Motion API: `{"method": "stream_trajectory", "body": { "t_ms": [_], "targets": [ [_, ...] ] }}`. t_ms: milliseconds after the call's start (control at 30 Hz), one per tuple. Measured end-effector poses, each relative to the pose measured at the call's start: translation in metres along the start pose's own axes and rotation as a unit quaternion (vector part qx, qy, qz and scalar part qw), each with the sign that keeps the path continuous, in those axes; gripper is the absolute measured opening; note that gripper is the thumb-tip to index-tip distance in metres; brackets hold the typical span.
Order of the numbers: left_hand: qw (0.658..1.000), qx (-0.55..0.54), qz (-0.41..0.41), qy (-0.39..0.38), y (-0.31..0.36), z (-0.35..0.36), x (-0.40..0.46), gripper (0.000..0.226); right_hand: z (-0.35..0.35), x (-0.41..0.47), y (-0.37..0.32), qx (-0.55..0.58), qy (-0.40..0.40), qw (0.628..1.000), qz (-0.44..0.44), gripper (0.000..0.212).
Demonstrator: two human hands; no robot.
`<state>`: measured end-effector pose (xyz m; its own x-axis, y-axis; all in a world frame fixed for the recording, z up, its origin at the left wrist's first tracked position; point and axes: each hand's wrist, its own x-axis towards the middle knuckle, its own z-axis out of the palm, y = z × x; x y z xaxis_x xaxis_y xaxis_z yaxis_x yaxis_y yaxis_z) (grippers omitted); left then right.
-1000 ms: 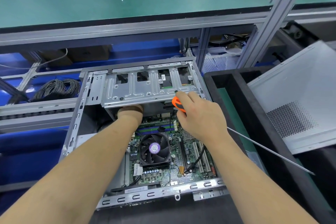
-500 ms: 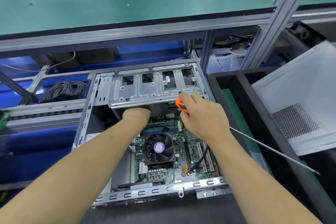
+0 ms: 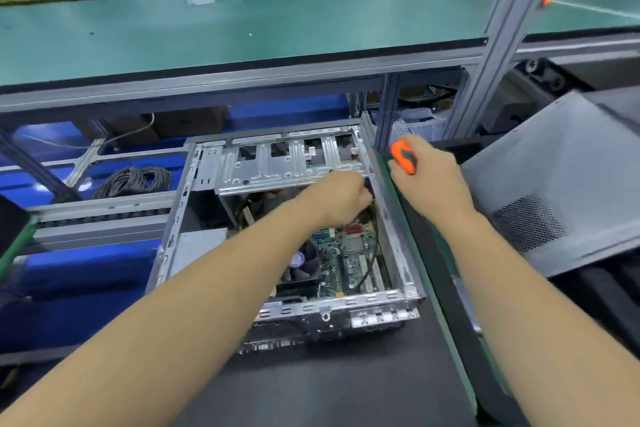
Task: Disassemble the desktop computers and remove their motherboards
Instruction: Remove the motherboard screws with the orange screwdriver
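An open desktop case lies on the black mat, its silver drive cage across the far end. The green motherboard with a black fan shows inside. My left hand reaches in under the cage's right end, fingers curled around something dark that I cannot make out. My right hand is outside the case, past its right wall, gripping the orange-and-black handle of a screwdriver; the shaft is hidden.
A grey perforated side panel leans in a black bin at the right. A coil of black cable lies at the left. An aluminium post and a green bench stand beyond the case.
My right hand has pulled the screwdriver out of the case and over to the right. My left hand has slid right under the drive cage. The view has shifted left and up.
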<state>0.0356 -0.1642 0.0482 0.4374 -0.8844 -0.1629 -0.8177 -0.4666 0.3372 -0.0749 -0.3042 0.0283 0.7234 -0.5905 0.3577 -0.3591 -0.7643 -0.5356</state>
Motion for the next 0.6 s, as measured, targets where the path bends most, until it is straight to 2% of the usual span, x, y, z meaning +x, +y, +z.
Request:
{"method": "stream_trajectory", "body": {
  "t_ms": [100, 233, 400, 433, 533, 600],
  "targets": [
    [0.996, 0.003, 0.087, -0.023, 0.058, 0.025, 0.024, 0.021, -0.033, -0.011, 0.061, -0.003, -0.011, 0.993, 0.115, 0.023],
    [0.973, 0.125, 0.168, -0.096, 0.132, 0.070, 0.058, 0.015, -0.051, -0.042, 0.125, -0.018, -0.033, 0.984, 0.175, 0.025],
    [0.960, 0.178, 0.148, -0.159, 0.172, 0.118, 0.078, 0.015, -0.053, -0.067, 0.169, -0.014, -0.032, 0.975, 0.218, 0.022],
    [0.959, 0.182, 0.144, -0.160, 0.174, 0.124, 0.080, 0.020, -0.053, -0.070, 0.174, -0.009, -0.029, 0.975, 0.218, 0.021],
    [0.958, 0.200, 0.151, -0.139, 0.172, 0.128, 0.082, 0.010, -0.055, -0.075, 0.180, 0.009, -0.037, 0.974, 0.224, 0.023],
    [0.961, 0.196, 0.153, -0.120, 0.167, 0.117, 0.082, 0.015, -0.057, -0.071, 0.174, 0.021, -0.045, 0.975, 0.215, 0.025]
  ]
}}
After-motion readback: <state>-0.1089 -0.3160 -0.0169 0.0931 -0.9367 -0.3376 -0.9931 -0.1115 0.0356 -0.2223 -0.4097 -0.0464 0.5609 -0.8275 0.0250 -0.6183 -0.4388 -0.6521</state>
